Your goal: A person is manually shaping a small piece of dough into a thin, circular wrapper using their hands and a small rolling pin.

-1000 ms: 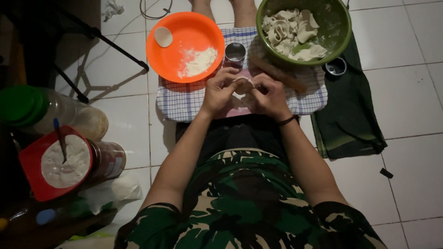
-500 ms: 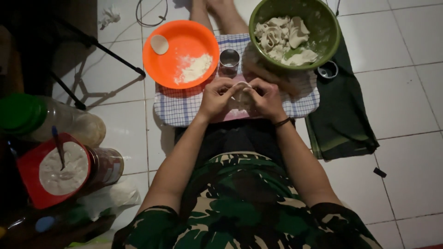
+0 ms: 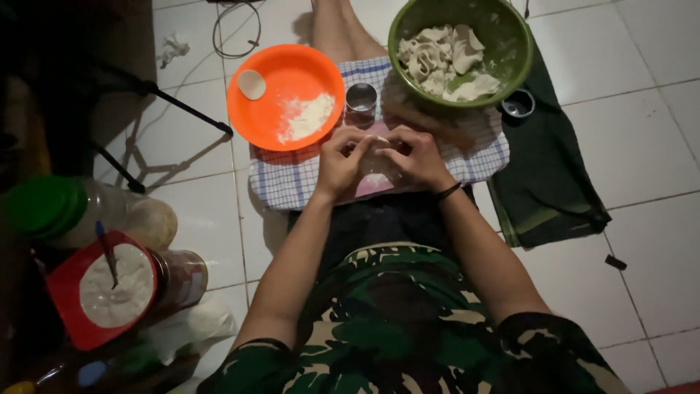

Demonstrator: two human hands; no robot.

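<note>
My left hand point(image 3: 341, 162) and my right hand point(image 3: 416, 157) meet over a checked cloth point(image 3: 286, 184) on my lap, fingertips pinched together on a small pale piece of dough point(image 3: 377, 152). A pink board point(image 3: 373, 184) shows under the hands. Just beyond them stands a small metal cup point(image 3: 361, 98). An orange plate point(image 3: 273, 109) with a heap of flour point(image 3: 309, 117) and a round dough disc point(image 3: 251, 84) lies to the upper left. A green bowl point(image 3: 503, 55) holding several folded dough pieces point(image 3: 445, 62) sits to the upper right.
A dark green cloth point(image 3: 548, 182) lies on the white tiled floor at the right, with a small round metal lid point(image 3: 517, 105) on it. At the left are a red tub of flour point(image 3: 109, 292) with a spoon, a green-lidded jar point(image 3: 73, 211) and dark stand legs point(image 3: 157, 109).
The view has shifted so everything sits lower and further right in the picture. Both hands stay together on the dough, fingers working it slightly.
</note>
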